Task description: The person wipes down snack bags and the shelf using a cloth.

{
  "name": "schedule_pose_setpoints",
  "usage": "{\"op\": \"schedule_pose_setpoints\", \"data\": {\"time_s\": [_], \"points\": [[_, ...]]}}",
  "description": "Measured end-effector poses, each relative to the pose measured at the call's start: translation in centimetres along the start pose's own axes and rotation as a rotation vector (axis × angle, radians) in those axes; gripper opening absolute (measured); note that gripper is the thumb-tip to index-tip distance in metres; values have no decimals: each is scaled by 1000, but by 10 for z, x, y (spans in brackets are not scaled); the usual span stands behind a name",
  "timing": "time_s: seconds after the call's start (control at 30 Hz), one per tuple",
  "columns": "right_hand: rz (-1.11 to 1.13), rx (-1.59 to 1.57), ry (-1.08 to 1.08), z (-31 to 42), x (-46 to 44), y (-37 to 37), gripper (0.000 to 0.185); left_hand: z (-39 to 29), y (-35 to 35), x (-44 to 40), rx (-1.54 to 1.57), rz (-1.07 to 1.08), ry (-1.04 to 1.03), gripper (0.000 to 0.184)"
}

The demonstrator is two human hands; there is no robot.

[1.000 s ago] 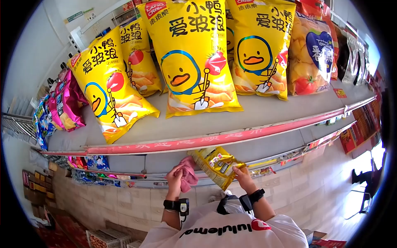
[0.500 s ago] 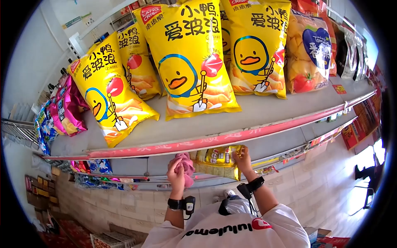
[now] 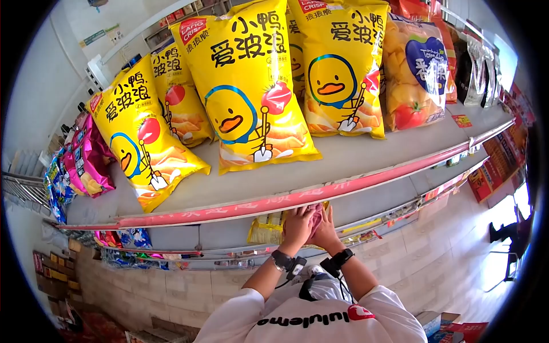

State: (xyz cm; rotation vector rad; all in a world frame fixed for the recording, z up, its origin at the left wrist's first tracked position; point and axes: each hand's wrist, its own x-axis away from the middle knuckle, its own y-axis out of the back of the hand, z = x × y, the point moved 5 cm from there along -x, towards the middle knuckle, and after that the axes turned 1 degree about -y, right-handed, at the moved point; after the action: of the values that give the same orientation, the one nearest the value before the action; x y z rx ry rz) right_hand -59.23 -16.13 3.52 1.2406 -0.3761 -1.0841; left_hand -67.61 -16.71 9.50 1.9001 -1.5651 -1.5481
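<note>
My left hand (image 3: 297, 231) is closed on a crumpled pink cloth (image 3: 316, 215), just under the front edge of the upper shelf. Against it, my right hand (image 3: 326, 232) presses on the same cloth from the other side, its fingers partly hidden. Left of both hands, a yellow snack bag (image 3: 264, 230) lies on the lower shelf, partly covered by my left hand and the shelf edge above.
Several large yellow chip bags (image 3: 251, 108) stand on the upper shelf (image 3: 366, 157), beside an orange tomato snack bag (image 3: 414, 80) and a magenta bag (image 3: 86, 157). A pink strip (image 3: 257, 203) runs along the shelf edge. Cardboard boxes (image 3: 54, 266) stand at lower left.
My right hand has let go of the yellow bag and moved left to the cloth. My left hand has carried the cloth right. The yellow bag now lies further left.
</note>
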Motion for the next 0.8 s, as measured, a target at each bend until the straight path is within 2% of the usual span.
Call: {"op": "schedule_pose_setpoints", "data": {"time_s": [0.1, 0.17, 0.2, 0.3, 0.37, 0.43, 0.5, 0.57, 0.63, 0.67, 0.7, 0.77, 0.8], "points": [[72, 29, -63, -8, -1, -7, 88, 8, -14, 2, -138, 73, -57, 25], [91, 199, -87, -10, 1, -10, 96, 16, -13, 4, -203, 129, 18, 26], [61, 29, -125, -9, 0, 0, 104, 21, -7, 5, -172, 136, 79, 25], [56, -50, -169, -8, 0, 3, 106, 54, 18, 13, -258, 98, 184, 24], [44, -65, -169, -6, 0, 6, 104, 87, 34, 27, -287, 102, 409, 22], [52, -81, -142, -2, -2, 7, 104, 119, 41, 39, -178, 43, 357, 21], [55, -76, -137, -1, -3, 6, 104, 114, 49, 35, -213, 27, 287, 21], [55, -67, -127, -1, -5, 3, 104, 112, 42, 34, -192, 42, 333, 22], [51, -52, -154, -5, -4, 0, 105, 98, 23, 32, 6, 132, 440, 23], [58, -48, -150, -6, -4, -2, 105, 73, 18, 21, 116, 102, 237, 22], [67, -50, -158, -8, -4, -4, 100, 46, 14, 15, 77, 75, 145, 20], [87, -51, -155, -15, 0, -15, 95, 8, -6, 14, 108, 125, 22, 20], [58, 75, -113, -21, 3, -24, 90, -2, -13, 16, 29, 97, -11, 21]]}}
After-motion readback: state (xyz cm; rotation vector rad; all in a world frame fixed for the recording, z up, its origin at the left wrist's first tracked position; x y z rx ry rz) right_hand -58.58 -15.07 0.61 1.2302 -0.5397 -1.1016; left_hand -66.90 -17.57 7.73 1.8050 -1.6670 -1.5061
